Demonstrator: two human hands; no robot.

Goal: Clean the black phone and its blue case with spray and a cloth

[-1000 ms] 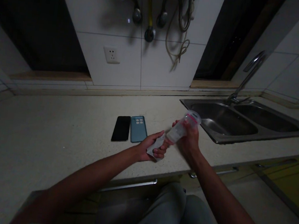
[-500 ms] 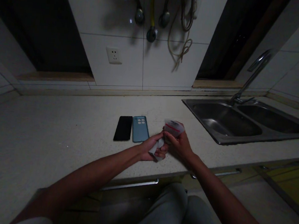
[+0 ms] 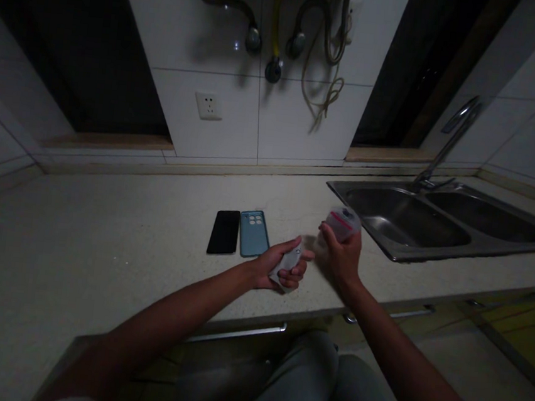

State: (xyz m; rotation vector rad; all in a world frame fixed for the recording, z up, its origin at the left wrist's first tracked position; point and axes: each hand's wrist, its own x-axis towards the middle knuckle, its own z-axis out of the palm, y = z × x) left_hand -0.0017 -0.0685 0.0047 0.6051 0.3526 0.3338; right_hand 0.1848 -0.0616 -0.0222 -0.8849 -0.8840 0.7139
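Observation:
My left hand is closed around a small whitish packet, just above the counter's front part. A small dark mark shows on the packet, but the fingers cover much of it. To the right, my right hand grips a translucent plastic zip bag with a red strip across its top. The two hands are apart. Left of them, a black phone lies flat on the counter. Close beside it is a blue phone case with camera cut-outs at its top, near my left hand.
A steel double-bowl sink with a tall faucet is set into the right of the pale counter. Pipes and a socket are on the tiled wall. Drawer handles run below the counter edge.
My right hand has moved right, away from my left hand, taking the zip bag with it. My left hand keeps the whitish packet in nearly the same place.

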